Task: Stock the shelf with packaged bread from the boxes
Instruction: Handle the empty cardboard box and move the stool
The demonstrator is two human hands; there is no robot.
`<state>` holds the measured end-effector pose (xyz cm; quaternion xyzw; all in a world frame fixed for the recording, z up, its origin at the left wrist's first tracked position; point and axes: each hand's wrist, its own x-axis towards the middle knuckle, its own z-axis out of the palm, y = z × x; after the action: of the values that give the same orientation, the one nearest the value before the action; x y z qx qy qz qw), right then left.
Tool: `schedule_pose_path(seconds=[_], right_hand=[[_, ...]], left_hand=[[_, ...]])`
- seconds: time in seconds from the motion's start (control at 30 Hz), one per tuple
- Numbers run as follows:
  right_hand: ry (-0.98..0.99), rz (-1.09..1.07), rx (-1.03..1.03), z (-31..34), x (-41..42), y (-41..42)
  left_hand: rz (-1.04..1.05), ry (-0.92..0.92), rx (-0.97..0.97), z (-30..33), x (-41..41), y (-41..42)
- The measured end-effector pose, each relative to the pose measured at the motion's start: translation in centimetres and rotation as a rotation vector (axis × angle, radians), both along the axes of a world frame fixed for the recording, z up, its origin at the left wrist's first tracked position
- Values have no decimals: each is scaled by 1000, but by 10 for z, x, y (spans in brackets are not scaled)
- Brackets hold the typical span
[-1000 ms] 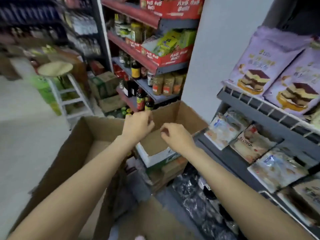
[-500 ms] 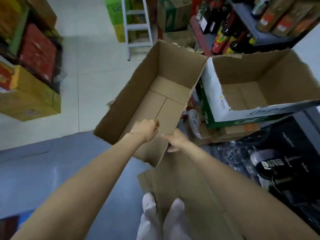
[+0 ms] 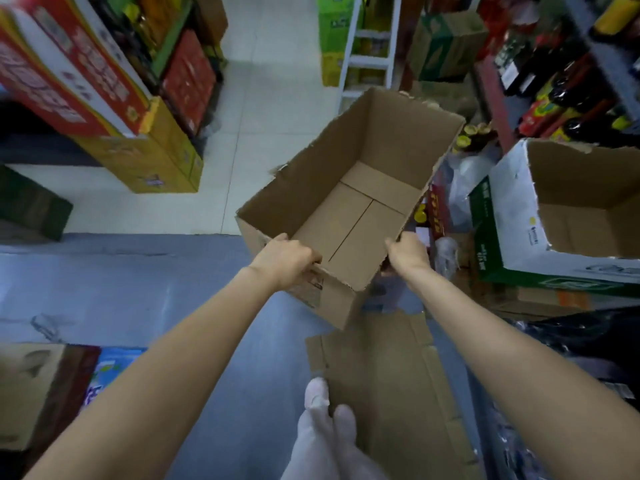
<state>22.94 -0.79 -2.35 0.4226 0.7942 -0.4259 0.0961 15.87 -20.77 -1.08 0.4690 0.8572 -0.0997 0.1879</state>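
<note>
I see the open brown box [image 3: 349, 209] held tilted above the grey floor, nothing inside it. My left hand [image 3: 285, 259] grips its near rim, fingers curled over the edge. My right hand [image 3: 407, 252] holds the box's right wall, thumb at the rim; the fingers are hidden behind the cardboard. Just below the box a flattened cardboard sheet [image 3: 388, 382] lies on the floor. Right of the box sits a white-and-green carton [image 3: 509, 220], also open. Beyond the box stands a white stepladder [image 3: 367, 60]
</note>
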Motion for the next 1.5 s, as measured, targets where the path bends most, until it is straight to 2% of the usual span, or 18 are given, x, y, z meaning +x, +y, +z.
schedule_pose_path(seconds=[0.07,0.13,0.23,0.33,0.47,0.63,0.77,1.07,1.17,1.3,1.4,1.5], right_hand=[[55,104,28,7,-6,-22],[73,152,-123,14,-12,-52],[-17,142,-374,26,-26,-109],[-83,129,-506,49,-46,-169],[-80,162,-669,69,-75,-263],[-51,269,-621,51,-115,-406],[-38,364,-584,15,-140,-511],[-34,794,-470,-101,-173,-682],[-89,880,-474,-145,-174,-713],[-145,863,-442,-200,-171,-707],[-181,914,-481,-225,-167,-693],[-187,1027,-391,-237,-162,-693]], left_hand=[[34,93,17,6,1,-24],[103,131,15,15,2,-49],[231,161,50,33,-2,-85],[368,177,58,50,-4,-129],[558,196,70,61,-5,-217],[724,195,59,52,-10,-356],[821,114,14,31,-17,-450],[1175,-25,46,-72,-7,-580],[1248,-66,29,-114,-2,-605],[1234,-135,7,-167,1,-601],[1231,-174,9,-196,5,-594],[1240,-198,17,-207,14,-591]])
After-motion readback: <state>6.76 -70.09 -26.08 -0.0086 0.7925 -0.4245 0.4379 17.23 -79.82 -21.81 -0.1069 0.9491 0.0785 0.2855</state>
